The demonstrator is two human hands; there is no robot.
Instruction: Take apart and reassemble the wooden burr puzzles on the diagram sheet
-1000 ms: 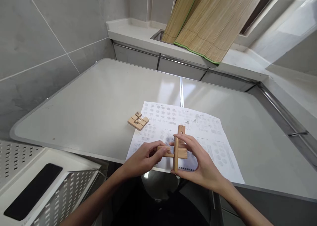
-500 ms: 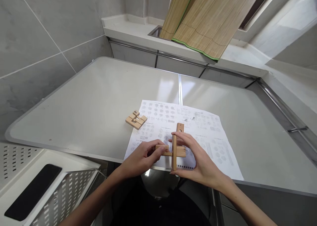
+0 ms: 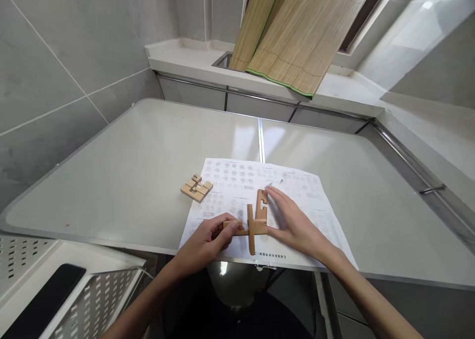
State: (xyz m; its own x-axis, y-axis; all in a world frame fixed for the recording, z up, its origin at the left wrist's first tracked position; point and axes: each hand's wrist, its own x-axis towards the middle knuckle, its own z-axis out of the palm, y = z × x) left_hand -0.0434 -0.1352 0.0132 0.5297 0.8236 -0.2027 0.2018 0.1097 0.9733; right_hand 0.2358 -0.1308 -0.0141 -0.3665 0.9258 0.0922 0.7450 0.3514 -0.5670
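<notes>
My left hand (image 3: 208, 240) pinches one end of two wooden puzzle pieces joined in a cross (image 3: 251, 230), held above the printed sheet. One bar of the cross points away from me, and the other runs sideways to the right. Just beyond it, a notched wooden puzzle piece (image 3: 261, 205) lies on the paper, its near end partly hidden behind the cross. My right hand (image 3: 293, 222) is beside both, thumb and fingers spread wide. Its fingertips are at the far end of the notched piece, and its thumb is by the cross's right end; firm contact is unclear.
Several light wooden pieces (image 3: 196, 187), one marked 3, lie together at the sheet's left edge. The printed sheet (image 3: 230, 180) covers the near middle of the white table (image 3: 148, 156). A black phone (image 3: 44, 299) rests on a white perforated unit at lower left.
My right hand has let go of the upright bar of the cross and moved to the notched piece. The left hand keeps its hold. The whole view has shifted slightly.
</notes>
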